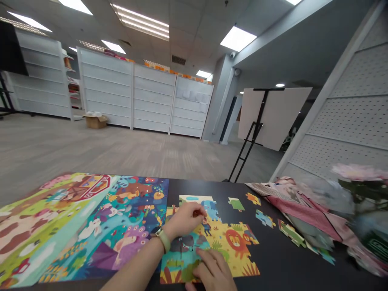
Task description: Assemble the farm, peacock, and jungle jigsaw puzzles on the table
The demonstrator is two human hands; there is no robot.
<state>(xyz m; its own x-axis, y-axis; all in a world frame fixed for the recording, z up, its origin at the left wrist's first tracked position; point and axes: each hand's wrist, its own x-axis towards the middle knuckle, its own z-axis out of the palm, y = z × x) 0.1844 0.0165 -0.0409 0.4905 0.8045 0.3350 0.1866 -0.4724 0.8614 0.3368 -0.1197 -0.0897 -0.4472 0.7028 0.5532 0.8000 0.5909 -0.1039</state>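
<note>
A partly assembled jigsaw puzzle with a lion, an elephant and a pond lies on the black table. My left hand, with a pale-green-banded watch on its wrist, is over the puzzle's upper left, beside the blue elephant. Its fingers are curled together, and whatever is between them is hidden. At the lower middle of the puzzle, my right hand rests with fingers apart, fingertips touching the pond area. Loose pieces lie right of the puzzle: a green piece, an orange piece and a blue piece.
Two colourful picture sheets, a farm scene and a night forest scene, lie to the left. More joined pieces lie by a pink cloth and flowers at right. An easel stands beyond the black table.
</note>
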